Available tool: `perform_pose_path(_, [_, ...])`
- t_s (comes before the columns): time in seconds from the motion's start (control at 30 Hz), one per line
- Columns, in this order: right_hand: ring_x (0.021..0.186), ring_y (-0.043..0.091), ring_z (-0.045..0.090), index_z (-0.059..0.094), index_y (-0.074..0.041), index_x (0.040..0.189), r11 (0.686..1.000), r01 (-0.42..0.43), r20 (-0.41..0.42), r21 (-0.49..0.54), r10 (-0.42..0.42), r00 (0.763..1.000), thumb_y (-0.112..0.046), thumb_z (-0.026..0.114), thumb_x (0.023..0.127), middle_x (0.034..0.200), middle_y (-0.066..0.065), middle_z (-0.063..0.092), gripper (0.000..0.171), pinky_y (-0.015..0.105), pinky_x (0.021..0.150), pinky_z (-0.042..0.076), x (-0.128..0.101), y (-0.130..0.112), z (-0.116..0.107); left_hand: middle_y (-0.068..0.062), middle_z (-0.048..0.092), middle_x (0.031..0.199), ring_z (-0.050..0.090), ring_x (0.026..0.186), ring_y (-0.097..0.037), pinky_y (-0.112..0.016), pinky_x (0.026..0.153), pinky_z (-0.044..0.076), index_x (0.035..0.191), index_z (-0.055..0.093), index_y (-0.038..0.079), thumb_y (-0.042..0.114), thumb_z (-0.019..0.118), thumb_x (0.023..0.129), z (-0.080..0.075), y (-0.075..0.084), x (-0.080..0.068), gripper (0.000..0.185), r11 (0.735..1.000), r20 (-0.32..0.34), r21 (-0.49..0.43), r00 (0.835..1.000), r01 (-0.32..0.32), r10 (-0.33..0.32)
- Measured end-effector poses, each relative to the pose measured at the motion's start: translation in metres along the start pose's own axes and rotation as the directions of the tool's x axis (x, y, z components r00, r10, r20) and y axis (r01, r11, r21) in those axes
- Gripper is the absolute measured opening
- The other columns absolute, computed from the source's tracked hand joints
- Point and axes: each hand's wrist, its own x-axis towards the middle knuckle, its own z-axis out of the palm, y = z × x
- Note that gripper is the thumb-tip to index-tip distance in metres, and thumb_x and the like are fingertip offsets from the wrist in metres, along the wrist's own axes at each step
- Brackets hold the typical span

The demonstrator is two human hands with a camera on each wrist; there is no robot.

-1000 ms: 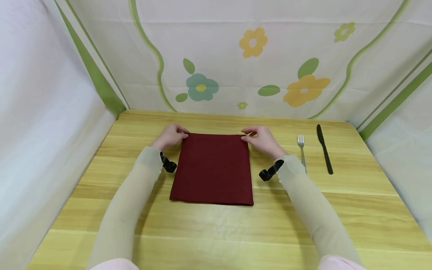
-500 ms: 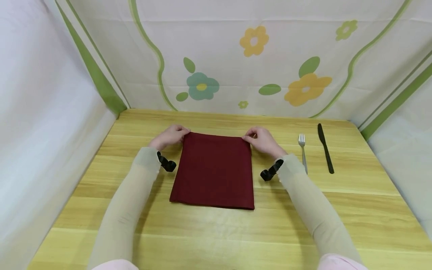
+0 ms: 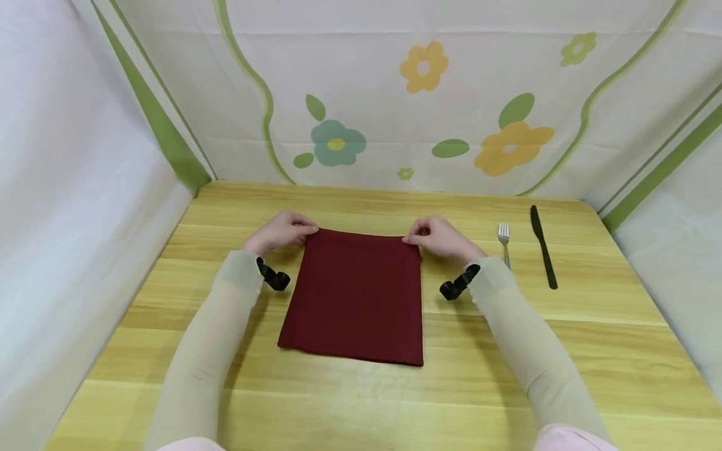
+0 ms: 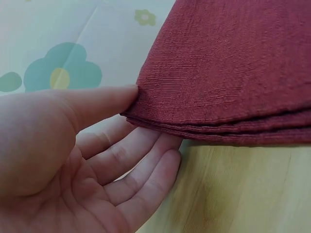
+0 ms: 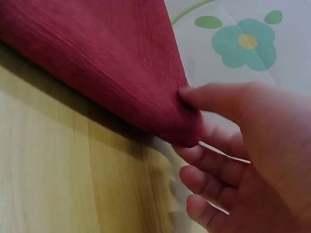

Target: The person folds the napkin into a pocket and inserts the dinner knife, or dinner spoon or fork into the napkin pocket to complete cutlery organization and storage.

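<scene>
A dark red folded cloth napkin (image 3: 355, 294) lies between both hands in the head view, its far edge raised off the table. The left hand (image 3: 284, 230) pinches its far left corner, thumb on top and fingers beneath; the left wrist view shows several stacked layers of the napkin (image 4: 228, 73) at that corner. At the far right corner the right hand (image 3: 442, 239) pinches the napkin (image 5: 121, 73) between thumb and fingers. In the right wrist view the cloth's side stands off the wooden surface, with a shadow under it.
To the right on the wooden table (image 3: 361, 407) lie a silver fork (image 3: 504, 238), its handle partly behind the right forearm, and a black knife (image 3: 543, 247). White curtains with flowers (image 3: 361, 94) enclose the table at the back and sides.
Both hands have closed on the napkin's far corners and drawn it slightly toward the person. Its near edge sits lower in the head view. Fork and knife have stayed put.
</scene>
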Motion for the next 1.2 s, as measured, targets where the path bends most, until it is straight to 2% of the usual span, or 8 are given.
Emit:
perform_pose_path(0.13, [0.062, 0.017, 0.042, 0.068, -0.007, 0.082, 1.0, -0.02, 0.048, -0.021, 0.021, 0.999, -0.043, 0.062, 0.102, 0.072, -0.001, 0.053, 0.041, 0.032, 0.061, 0.037, -0.002, 0.002, -0.002, -0.021, 0.061, 0.129, 0.061, 0.116, -0.032, -0.043, 0.096, 0.052, 0.132, 0.064, -0.003, 0.02, 0.058, 0.106, 0.001, 0.001, -0.001, 0.035, 1.0, -0.004, 0.004, 1.0, 0.002, -0.002])
perform_pose_path(0.23, [0.055, 0.016, 0.033, 0.06, -0.001, 0.078, 0.999, -0.041, 0.083, -0.007, 0.041, 0.996, -0.049, 0.058, 0.102, 0.065, -0.001, 0.04, 0.053, 0.032, 0.056, 0.033, -0.006, 0.003, -0.003, -0.02, 0.062, 0.128, 0.061, 0.114, -0.032, -0.045, 0.097, 0.052, 0.131, 0.064, -0.003, 0.02, 0.058, 0.106, 0.001, 0.004, -0.003, 0.034, 1.0, -0.007, 0.009, 1.0, -0.006, 0.006])
perform_pose_path(0.4, [0.053, 0.016, 0.032, 0.058, 0.001, 0.082, 0.998, -0.065, 0.094, 0.024, 0.062, 0.994, -0.051, 0.059, 0.101, 0.063, -0.002, 0.04, 0.056, 0.032, 0.055, 0.033, -0.013, 0.002, -0.009, -0.018, 0.065, 0.123, 0.063, 0.11, -0.029, -0.044, 0.095, 0.052, 0.129, 0.067, -0.001, 0.02, 0.058, 0.106, 0.003, 0.011, -0.006, 0.033, 0.999, -0.036, 0.033, 0.999, -0.009, 0.01])
perform_pose_path(0.57, [0.055, 0.016, 0.035, 0.065, -0.004, 0.081, 0.999, -0.03, 0.013, 0.033, 0.029, 0.999, -0.046, 0.068, 0.098, 0.067, 0.002, 0.049, 0.046, 0.031, 0.053, 0.034, -0.018, 0.008, -0.019, -0.015, 0.068, 0.119, 0.064, 0.107, -0.028, -0.044, 0.095, 0.052, 0.126, 0.069, 0.002, 0.021, 0.061, 0.105, 0.006, 0.017, -0.007, 0.029, 1.0, -0.064, 0.008, 0.998, -0.017, 0.018])
perform_pose_path(0.73, [0.06, 0.015, 0.039, 0.068, -0.008, 0.077, 0.999, -0.016, -0.099, 0.038, 0.02, 0.995, -0.044, 0.076, 0.093, 0.074, 0.01, 0.062, 0.04, 0.031, 0.054, 0.034, -0.02, 0.018, -0.029, -0.014, 0.07, 0.113, 0.067, 0.101, -0.029, -0.046, 0.093, 0.054, 0.12, 0.071, 0.003, 0.021, 0.064, 0.103, 0.014, 0.025, -0.003, 0.026, 0.998, -0.075, 0.015, 0.995, -0.06, 0.061])
perform_pose_path(0.97, [0.071, 0.022, 0.058, 0.063, -0.005, 0.088, 0.99, -0.05, -0.191, 0.134, 0.075, 0.979, -0.028, 0.084, 0.087, 0.078, 0.009, 0.07, 0.031, 0.029, 0.058, 0.04, -0.024, 0.023, -0.037, -0.014, 0.072, 0.106, 0.069, 0.097, -0.032, -0.046, 0.088, 0.055, 0.116, 0.072, 0.003, 0.018, 0.064, 0.103, 0.029, 0.027, 0.009, 0.022, 0.993, -0.101, 0.045, 0.989, -0.106, 0.11])
perform_pose_path(1.07, [0.074, 0.024, 0.061, 0.062, -0.004, 0.091, 0.986, -0.043, -0.232, 0.16, 0.08, 0.969, -0.021, 0.085, 0.087, 0.077, 0.009, 0.07, 0.029, 0.029, 0.059, 0.042, -0.024, 0.025, -0.04, -0.013, 0.072, 0.104, 0.068, 0.096, -0.034, -0.046, 0.084, 0.055, 0.114, 0.071, 0.004, 0.02, 0.065, 0.103, 0.033, 0.03, 0.011, 0.021, 0.99, -0.122, 0.067, 0.984, -0.124, 0.131])
perform_pose_path(1.2, [0.077, 0.021, 0.062, 0.066, -0.005, 0.093, 0.989, -0.016, -0.317, 0.146, 0.062, 0.946, -0.023, 0.083, 0.089, 0.082, 0.009, 0.07, 0.025, 0.028, 0.063, 0.043, -0.02, 0.025, -0.043, -0.012, 0.071, 0.104, 0.066, 0.098, -0.036, -0.046, 0.084, 0.054, 0.116, 0.071, 0.005, 0.021, 0.065, 0.103, 0.036, 0.034, 0.016, 0.022, 0.986, -0.158, 0.072, 0.975, -0.149, 0.159])
